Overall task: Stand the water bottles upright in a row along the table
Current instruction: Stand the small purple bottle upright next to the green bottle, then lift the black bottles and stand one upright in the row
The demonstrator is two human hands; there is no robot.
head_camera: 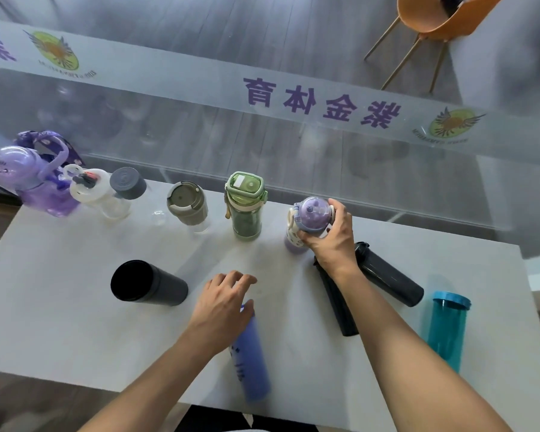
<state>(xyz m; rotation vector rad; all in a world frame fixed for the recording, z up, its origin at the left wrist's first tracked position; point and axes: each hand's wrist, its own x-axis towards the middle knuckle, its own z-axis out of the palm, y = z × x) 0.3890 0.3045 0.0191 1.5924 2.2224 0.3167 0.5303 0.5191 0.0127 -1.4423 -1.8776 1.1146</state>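
A: The right hand (331, 236) grips the lid of the small lilac plastic bottle (309, 222), upright at the right end of the far row on the white bench (60, 307). The left hand (223, 302), fingers spread, rests on the lying blue frosted bottle (251, 360).

B: The risk?

A: The blue one may roll away. Its long axis runs near-to-far, cap end under the hand. The right forearm could also knock the lying black bottles (387, 275).
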